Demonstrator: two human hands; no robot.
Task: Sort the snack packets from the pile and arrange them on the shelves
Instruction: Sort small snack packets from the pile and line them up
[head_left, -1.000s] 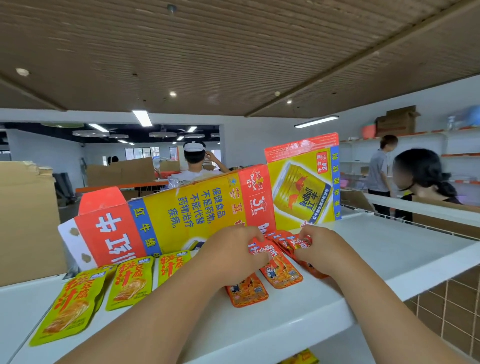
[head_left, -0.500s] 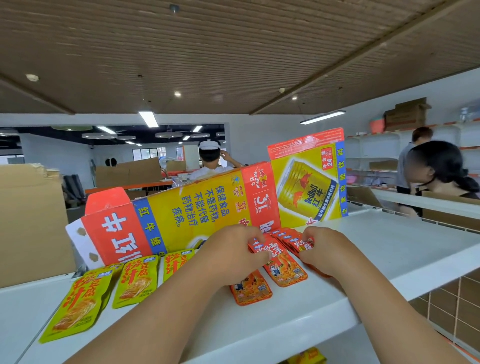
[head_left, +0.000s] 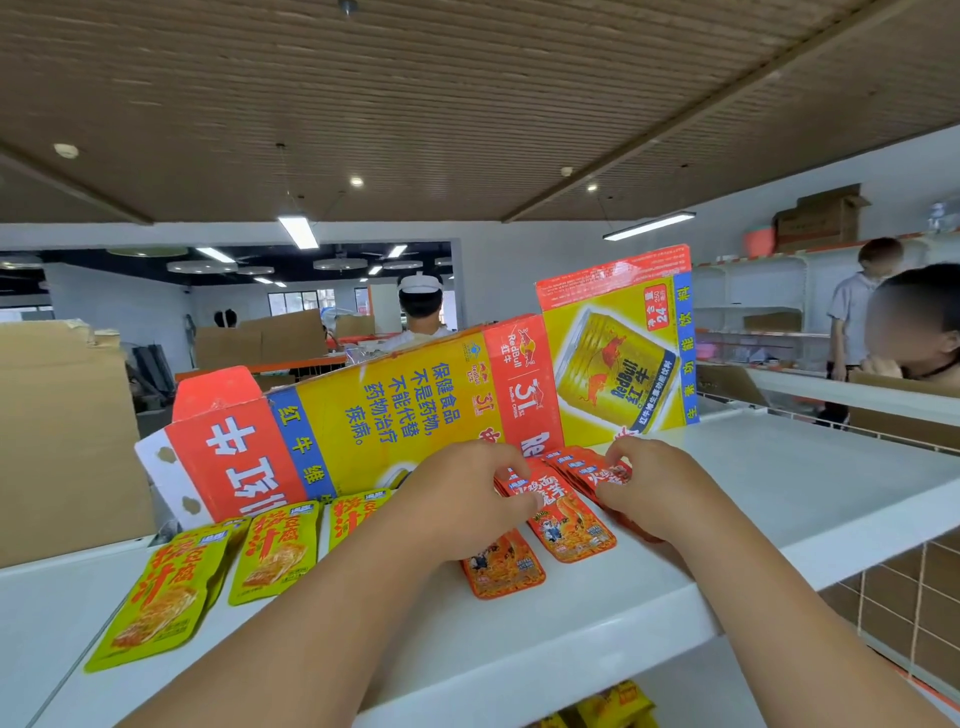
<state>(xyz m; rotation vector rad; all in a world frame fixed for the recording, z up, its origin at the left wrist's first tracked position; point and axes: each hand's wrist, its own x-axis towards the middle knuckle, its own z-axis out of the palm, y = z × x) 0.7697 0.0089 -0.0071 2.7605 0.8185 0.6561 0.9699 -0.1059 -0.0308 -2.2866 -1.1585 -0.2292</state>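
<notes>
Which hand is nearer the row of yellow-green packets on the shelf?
Left. The left hand is just right of the yellow-green packets; the right hand is further right, past the red packets that both hands grip.

Red pkts (head_left: 569, 525) fanned on shelf (head_left: 805, 483), yellow-green pkts (head_left: 275, 556) flat, left.

The flattened red, yellow and blue cardboard carton (head_left: 405, 415) carries "RedBull" with 红牛 on its red band and again on its printed gold can. It also shows a "31" logo, "24" in a red tag, and blue text: 保健食品不是药物,不能代替药物治疗疾病. The large characters on the yellow-green snack packets (head_left: 156, 603) and red snack packets (head_left: 566, 525) are too distorted to read.
</notes>
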